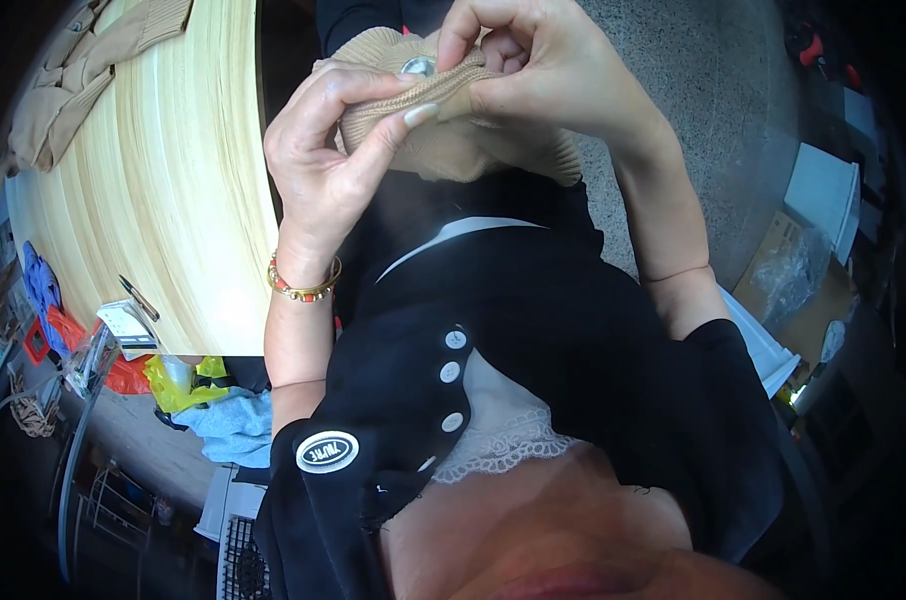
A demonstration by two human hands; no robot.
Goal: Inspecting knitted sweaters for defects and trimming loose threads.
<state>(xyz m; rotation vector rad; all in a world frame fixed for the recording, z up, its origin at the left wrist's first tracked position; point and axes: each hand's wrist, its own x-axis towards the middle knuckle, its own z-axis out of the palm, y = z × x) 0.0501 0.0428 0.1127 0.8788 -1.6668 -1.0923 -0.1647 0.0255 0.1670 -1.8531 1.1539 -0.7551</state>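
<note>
A table [198,200] bearing tan clothing [78,95] stands beside the held knit garment [443,152].

Left grip [323,150], right grip [548,75] pinch beige knit [458,148].

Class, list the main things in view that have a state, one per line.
Left hand: pinching the tan knit
Right hand: pinching it too
Tan knit: held up, edge folded
Tan garment: lying on the table
Bracelet: worn on left wrist
Yellow bag: crumpled
Blue cloth: bunched
</note>
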